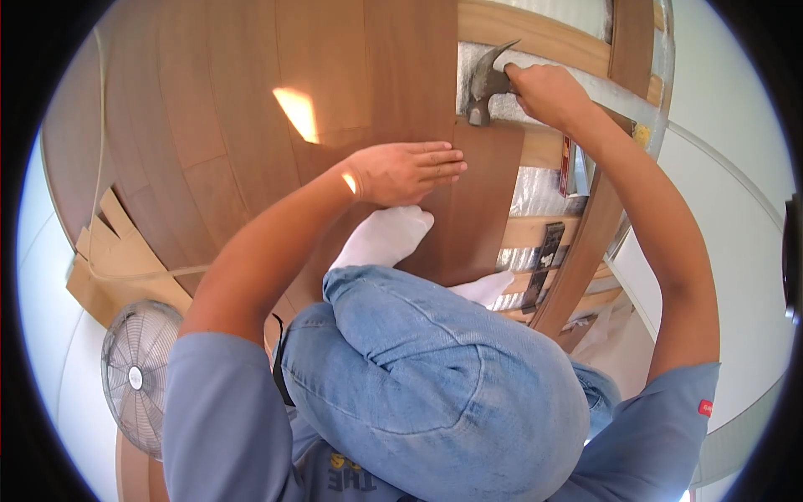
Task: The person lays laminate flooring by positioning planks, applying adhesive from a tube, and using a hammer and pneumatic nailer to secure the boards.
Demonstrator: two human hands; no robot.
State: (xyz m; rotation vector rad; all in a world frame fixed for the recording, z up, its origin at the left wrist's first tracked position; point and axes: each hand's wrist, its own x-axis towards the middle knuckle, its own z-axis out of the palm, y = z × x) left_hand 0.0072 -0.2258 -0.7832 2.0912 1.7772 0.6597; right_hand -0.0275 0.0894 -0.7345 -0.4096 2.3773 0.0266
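Note:
My right hand (548,94) is closed around the handle of a claw hammer (486,84), close behind its head. The hammer's head is over the right edge of the brown wooden floorboards (335,50), its striking face down by a board's edge; whether it touches cannot be made out. My left hand (403,174) lies flat on the boards, fingers stretched out to the right and held together. Under its fingertips is the outermost laid board (478,188). My white-socked foot (386,236) is just below the left hand.
Right of the boards, wooden battens (544,40) cross silver foil sheeting (535,191). A loose plank (577,251) lies over them, beside a black bar (544,258) and a small box (575,167). At left are a fan (134,376), cardboard (125,259) and a cable (102,109).

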